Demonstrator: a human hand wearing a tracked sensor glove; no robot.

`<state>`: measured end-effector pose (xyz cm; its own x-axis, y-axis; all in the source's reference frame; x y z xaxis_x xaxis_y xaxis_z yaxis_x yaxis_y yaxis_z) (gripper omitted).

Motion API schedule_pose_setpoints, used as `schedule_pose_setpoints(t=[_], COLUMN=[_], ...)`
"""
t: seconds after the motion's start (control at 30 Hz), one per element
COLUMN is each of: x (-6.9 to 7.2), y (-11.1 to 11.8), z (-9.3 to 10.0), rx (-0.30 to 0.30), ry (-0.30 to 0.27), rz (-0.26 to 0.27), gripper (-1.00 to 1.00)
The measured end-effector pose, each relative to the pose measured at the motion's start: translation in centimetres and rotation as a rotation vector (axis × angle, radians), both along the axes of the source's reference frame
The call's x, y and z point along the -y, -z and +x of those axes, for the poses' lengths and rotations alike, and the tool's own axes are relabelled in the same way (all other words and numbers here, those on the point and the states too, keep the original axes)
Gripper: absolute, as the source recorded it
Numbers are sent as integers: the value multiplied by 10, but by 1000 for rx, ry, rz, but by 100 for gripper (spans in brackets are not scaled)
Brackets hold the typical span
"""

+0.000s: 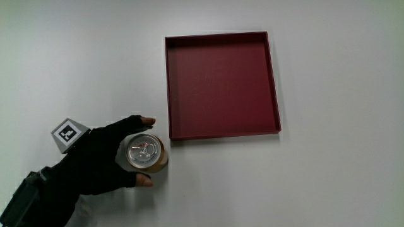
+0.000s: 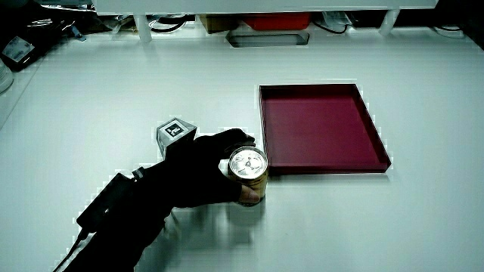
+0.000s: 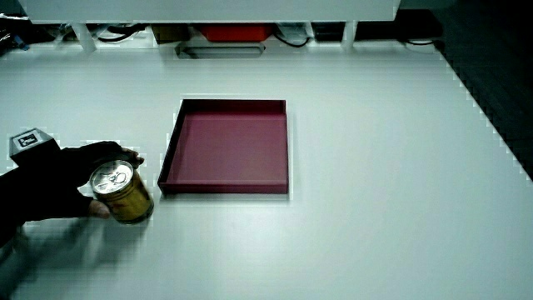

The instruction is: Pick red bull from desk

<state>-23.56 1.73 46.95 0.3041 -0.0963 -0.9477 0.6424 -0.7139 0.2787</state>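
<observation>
The red bull can (image 1: 146, 152), gold-sided with a silver lid, stands upright on the white table just nearer to the person than a corner of the dark red tray (image 1: 222, 131). The gloved hand (image 1: 107, 162) wraps around the can, with the thumb and fingers curled on its sides. In both side views the can (image 2: 249, 171) (image 3: 121, 191) sits in the hand (image 2: 198, 174) (image 3: 58, 183), close beside the tray (image 2: 327, 170) (image 3: 223, 187). Whether the can's base touches the table I cannot tell.
The shallow square red tray holds nothing. A low partition (image 2: 249, 6) with cables and a red object under it runs along the table's edge farthest from the person. The patterned cube (image 1: 68, 134) rides on the back of the hand.
</observation>
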Motion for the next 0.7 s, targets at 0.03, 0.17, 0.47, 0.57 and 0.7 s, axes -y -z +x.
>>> schedule_pose_setpoints(t=[0.03, 0.17, 0.47, 0.57, 0.7], x=[0, 0, -5, -4, 2], y=[2, 2, 7, 10, 27], z=[1, 1, 3, 3, 7], rx=[-22, 6, -5, -24, -55], ry=[4, -3, 33, 43, 48], rz=[-2, 17, 113, 106, 140], gripper=[64, 80, 100, 100, 100])
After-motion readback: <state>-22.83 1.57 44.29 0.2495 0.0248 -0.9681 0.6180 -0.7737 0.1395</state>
